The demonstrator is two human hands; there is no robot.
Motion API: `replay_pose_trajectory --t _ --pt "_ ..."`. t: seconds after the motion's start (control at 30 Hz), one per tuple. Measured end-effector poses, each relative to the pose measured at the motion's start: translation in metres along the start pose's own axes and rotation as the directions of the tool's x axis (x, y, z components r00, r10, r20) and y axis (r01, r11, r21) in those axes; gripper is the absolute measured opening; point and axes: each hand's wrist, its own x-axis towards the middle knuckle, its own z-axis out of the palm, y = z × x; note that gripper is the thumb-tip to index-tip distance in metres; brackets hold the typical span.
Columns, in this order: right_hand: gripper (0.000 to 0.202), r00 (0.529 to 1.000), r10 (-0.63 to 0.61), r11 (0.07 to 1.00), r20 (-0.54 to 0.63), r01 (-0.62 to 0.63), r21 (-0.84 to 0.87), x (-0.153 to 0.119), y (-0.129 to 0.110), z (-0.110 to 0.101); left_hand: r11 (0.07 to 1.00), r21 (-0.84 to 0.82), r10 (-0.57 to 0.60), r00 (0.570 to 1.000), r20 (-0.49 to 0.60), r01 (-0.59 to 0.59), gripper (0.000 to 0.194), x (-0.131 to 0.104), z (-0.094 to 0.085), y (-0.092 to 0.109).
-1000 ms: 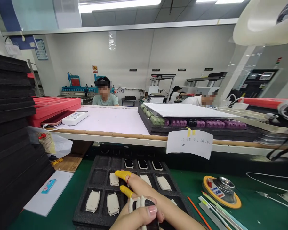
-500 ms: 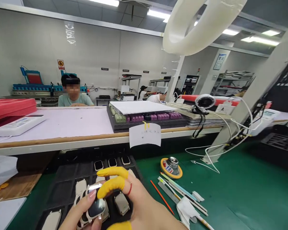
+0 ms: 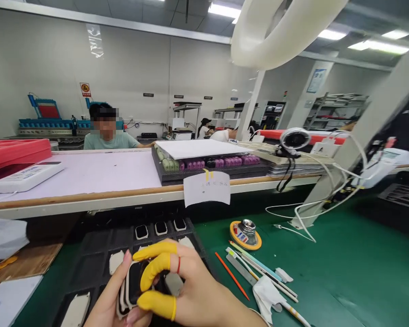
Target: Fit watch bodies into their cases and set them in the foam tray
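My left hand [image 3: 111, 297] grips a small stack of pale-framed smartwatch cases [image 3: 135, 278] with dark glass faces, thumb along the far edge and fingers underneath. Yellow finger cots cover the thumb and two fingers of my right hand [image 3: 187, 284]. These fingers curl in a pinch at the face and near edge of the front case. Below both hands lies a black compartment tray [image 3: 92, 268]. Along its far row sit watch cases [image 3: 161, 228] with dark screens. Other beige cases [image 3: 75, 309] lie in nearer compartments, and my right hand partly covers one.
On the green bench are a metal-topped dispenser [image 3: 246, 234], an orange stick [image 3: 231, 275], several slim tools and a white cloth [image 3: 266, 295]. A raised shelf [image 3: 122, 172] crosses ahead, bearing a foam tray [image 3: 207, 169]. A co-worker [image 3: 105, 131] sits beyond. A pale hose [image 3: 286, 38] hangs overhead.
My right thumb has come up to the near edge of the front case, and the fingers have curled tighter on it. The stack has turned more upright. The view has shifted slightly.
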Motion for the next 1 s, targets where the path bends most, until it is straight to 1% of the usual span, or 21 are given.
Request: replay_pose_trajectory --t 0.07,0.13,0.2,0.27,0.3,0.33,0.37,0.43,0.47,0.5,0.53,0.6,0.67,0.7,0.73,0.77,0.83,0.87,0.9,0.93,1.0 --pt "0.011 0.996 -0.031 0.999 -0.082 0.029 -0.026 -0.001 0.003 0.002 1.0 -0.018 0.019 0.999 0.045 -0.018 0.034 0.0 0.004 -0.002" --pt "0.009 0.976 -0.045 0.999 -0.213 0.045 -0.006 -0.004 0.007 0.003 0.999 -0.029 0.022 0.998 0.063 -0.02 0.036 0.0 0.007 -0.004" --pt "0.009 0.934 -0.01 0.994 -0.357 0.049 0.101 -0.008 0.01 0.003 0.999 -0.031 0.029 0.998 0.059 -0.027 0.039 -0.002 0.009 -0.006" --pt "0.01 0.899 0.053 0.974 -0.435 0.049 0.221 -0.013 0.01 0.001 0.999 -0.024 0.035 0.999 0.037 -0.034 0.042 -0.004 0.011 -0.006" --pt "0.011 0.899 0.072 0.966 -0.432 0.045 0.254 -0.015 0.01 0.0 0.999 -0.019 0.037 0.999 0.028 -0.036 0.044 -0.005 0.012 -0.006" --pt "0.015 0.914 0.073 0.967 -0.398 0.032 0.251 -0.016 0.009 -0.001 0.999 -0.015 0.037 0.999 0.021 -0.037 0.046 -0.005 0.013 -0.006" --pt "0.025 0.937 0.068 0.976 -0.341 0.008 0.218 -0.017 0.009 -0.002 0.999 -0.008 0.033 0.999 0.015 -0.033 0.048 -0.006 0.014 -0.006" --pt "0.052 0.982 0.053 0.995 -0.182 -0.037 0.092 -0.017 0.007 -0.001 1.0 0.003 0.025 1.0 -0.001 -0.025 0.052 -0.007 0.015 -0.005" --pt "0.064 0.994 0.044 0.999 -0.095 -0.042 0.022 -0.016 0.007 0.0 1.0 0.008 0.02 1.0 -0.015 -0.02 0.054 -0.007 0.015 -0.005" --pt "0.071 0.999 0.036 0.999 -0.023 -0.037 -0.036 -0.015 0.006 0.001 1.0 0.012 0.017 0.999 -0.031 -0.017 0.054 -0.007 0.015 -0.005" --pt "0.073 0.999 0.029 0.997 0.033 -0.026 -0.071 -0.015 0.005 0.002 1.0 0.015 0.017 0.999 -0.044 -0.017 0.054 -0.007 0.015 -0.005" --pt "0.073 0.997 0.013 0.997 0.081 -0.007 -0.075 -0.015 0.005 0.003 1.0 0.015 0.023 0.998 -0.051 -0.023 0.052 -0.007 0.015 -0.004" --pt "0.075 0.998 0.041 0.999 0.049 -0.041 -0.011 -0.017 0.008 0.003 0.999 0.015 0.029 0.999 -0.016 -0.029 0.049 -0.008 0.015 -0.004" --pt "0.072 0.998 0.061 0.997 -0.001 -0.061 0.042 -0.02 0.01 0.002 0.999 0.011 0.035 0.999 0.011 -0.035 0.048 -0.009 0.015 -0.003" --pt "0.066 0.994 0.078 0.993 -0.08 -0.07 0.091 -0.022 0.013 0.001 0.999 0.007 0.037 0.999 0.037 -0.038 0.046 -0.009 0.015 -0.003" --pt "0.058 0.98 0.083 0.99 -0.183 -0.06 0.127 -0.025 0.016 0.0 0.999 0.005 0.038 0.998 0.058 -0.038 0.044 -0.01 0.015 -0.003" --pt "0.045 0.921 0.06 0.99 -0.385 -0.005 0.143 -0.03 0.021 -0.003 1.0 0.003 0.031 0.996 0.078 -0.031 0.042 -0.011 0.013 -0.002" --pt "0.041 0.896 0.039 0.992 -0.442 0.018 0.123 -0.031 0.022 -0.004 1.0 0.001 0.026 0.996 0.08 -0.026 0.041 -0.011 0.013 -0.002" --pt "0.038 0.892 0.014 0.995 -0.452 0.032 0.093 -0.031 0.021 -0.006 1.0 0.003 0.018 0.997 0.08 -0.019 0.041 -0.011 0.012 -0.002" --pt "0.035 0.907 -0.013 0.997 -0.42 0.044 0.064 -0.03 0.02 -0.008 1.0 0.002 0.013 0.997 0.078 -0.013 0.04 -0.01 0.012 -0.002" --pt "0.029 0.96 -0.05 0.999 -0.276 0.051 -0.002 -0.026 0.014 -0.011 1.0 -0.004 0.009 0.997 0.075 -0.008 0.039 -0.01 0.012 -0.003"
